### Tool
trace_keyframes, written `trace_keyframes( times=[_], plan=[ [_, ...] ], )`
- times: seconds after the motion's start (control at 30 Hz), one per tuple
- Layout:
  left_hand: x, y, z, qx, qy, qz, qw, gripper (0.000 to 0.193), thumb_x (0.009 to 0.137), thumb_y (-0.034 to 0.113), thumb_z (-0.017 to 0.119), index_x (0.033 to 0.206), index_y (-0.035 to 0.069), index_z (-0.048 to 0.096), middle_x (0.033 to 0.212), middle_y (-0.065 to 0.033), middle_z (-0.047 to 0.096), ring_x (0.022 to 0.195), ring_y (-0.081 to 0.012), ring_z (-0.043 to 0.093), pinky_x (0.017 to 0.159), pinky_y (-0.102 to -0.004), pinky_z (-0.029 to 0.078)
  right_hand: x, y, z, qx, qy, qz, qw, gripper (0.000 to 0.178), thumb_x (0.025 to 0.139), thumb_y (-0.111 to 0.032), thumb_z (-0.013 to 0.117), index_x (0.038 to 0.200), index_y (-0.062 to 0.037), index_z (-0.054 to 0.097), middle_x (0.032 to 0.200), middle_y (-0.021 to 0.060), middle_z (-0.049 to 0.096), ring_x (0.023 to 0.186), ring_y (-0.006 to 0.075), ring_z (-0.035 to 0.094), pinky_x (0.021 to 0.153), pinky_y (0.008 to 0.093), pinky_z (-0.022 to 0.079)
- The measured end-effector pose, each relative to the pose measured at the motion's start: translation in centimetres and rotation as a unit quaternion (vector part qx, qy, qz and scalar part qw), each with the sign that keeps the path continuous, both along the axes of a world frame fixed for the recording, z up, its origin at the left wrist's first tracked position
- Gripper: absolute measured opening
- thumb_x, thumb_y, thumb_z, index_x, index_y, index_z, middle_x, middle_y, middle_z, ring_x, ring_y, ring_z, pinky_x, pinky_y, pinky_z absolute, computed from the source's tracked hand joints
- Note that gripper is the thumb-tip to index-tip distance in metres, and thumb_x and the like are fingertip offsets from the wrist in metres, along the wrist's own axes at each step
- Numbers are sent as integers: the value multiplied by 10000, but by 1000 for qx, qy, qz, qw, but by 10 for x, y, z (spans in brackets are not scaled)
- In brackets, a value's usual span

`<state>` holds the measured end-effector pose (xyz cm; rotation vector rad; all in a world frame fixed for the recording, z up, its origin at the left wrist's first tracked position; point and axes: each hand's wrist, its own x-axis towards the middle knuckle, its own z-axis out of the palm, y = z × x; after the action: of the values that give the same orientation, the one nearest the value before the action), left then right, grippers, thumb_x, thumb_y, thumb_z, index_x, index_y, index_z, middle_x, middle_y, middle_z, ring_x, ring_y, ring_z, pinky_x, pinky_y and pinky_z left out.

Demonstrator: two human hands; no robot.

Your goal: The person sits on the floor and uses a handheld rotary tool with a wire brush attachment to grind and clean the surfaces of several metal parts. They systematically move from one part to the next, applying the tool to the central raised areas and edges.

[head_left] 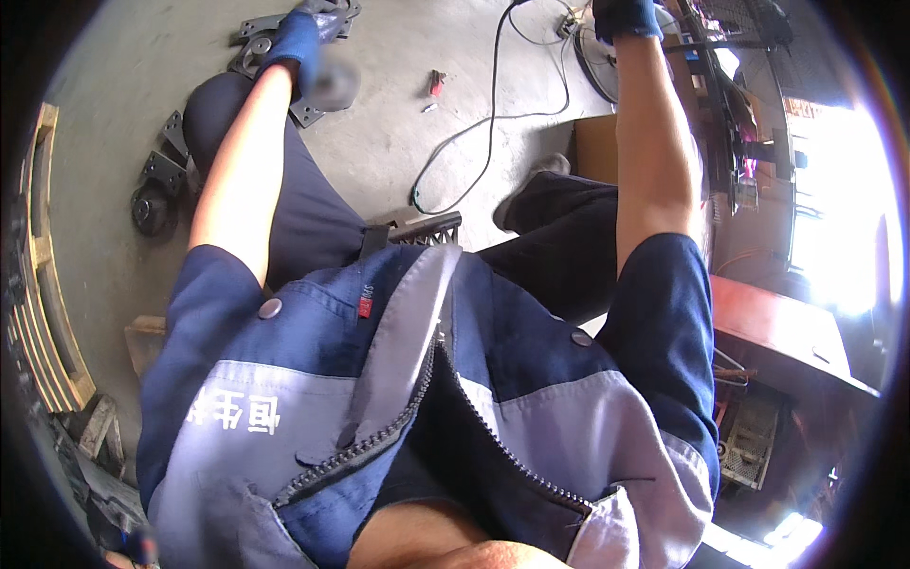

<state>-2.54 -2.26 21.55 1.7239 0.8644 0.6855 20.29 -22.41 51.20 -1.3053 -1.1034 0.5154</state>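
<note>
My left hand (301, 45), in a blue glove with a dark grey palm, reaches down at the top left among dark metal caster-like parts (258, 49). A blurred grey round piece (336, 83) lies right beside it. Its fingers are smeared, so whether it grips one of the parts does not show. My right hand (626, 19), also in a blue glove, is at the top edge near the dark workbench (706, 43). The frame cuts off its fingers, and anything held there is hidden.
A black cable (493, 116) loops across the concrete floor. Near it lies a small red object (436, 82). More wheeled metal parts (156, 194) sit left of my knee. A wooden pallet (43, 275) stands far left; a cardboard box (595, 150) is beside my right leg.
</note>
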Motion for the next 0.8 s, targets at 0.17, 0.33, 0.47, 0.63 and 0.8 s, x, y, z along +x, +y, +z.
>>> trace_keyframes(
  times=[0.17,0.33,0.47,0.63,0.8],
  plan=[
    [12,-14,-11,-64,-6,-42,997,360,965,271,485,1258,67,532,1103,-28,655,973,-171,609,837,-285,474,44,-21,-32,-96,-16,212,972,380,930,-368,558,1022,-7,632,850,137,686,773,219,660,787,366,526],
    [-14,-31,-22,-217,-258,-152,929,473,959,367,513,1329,74,484,1213,-46,611,1065,-157,599,931,-297,453,-5,-22,-151,-119,184,171,961,678,807,-440,710,1230,47,498,1056,171,647,911,256,658,815,389,554],
    [4,-91,46,-284,-203,-186,919,485,923,422,576,1267,82,545,1131,-21,634,1003,-103,599,869,-265,471,-56,-33,-204,-214,243,143,935,543,814,-387,702,1132,28,555,942,134,653,830,228,660,721,348,559],
    [36,-102,15,-463,-322,-58,824,314,891,304,619,1050,34,598,952,-25,617,887,-134,590,816,-263,496,-77,-9,-235,-296,256,210,896,613,852,-514,604,1174,5,545,1002,134,648,812,245,662,741,345,550],
    [30,-102,-23,-610,-356,-56,705,653,821,480,649,1209,-22,494,1063,-168,619,944,-285,644,904,-401,527,-71,-44,-268,-313,491,269,767,778,895,-649,422,1273,28,492,1109,174,617,987,266,610,898,449,484]
  ],
)
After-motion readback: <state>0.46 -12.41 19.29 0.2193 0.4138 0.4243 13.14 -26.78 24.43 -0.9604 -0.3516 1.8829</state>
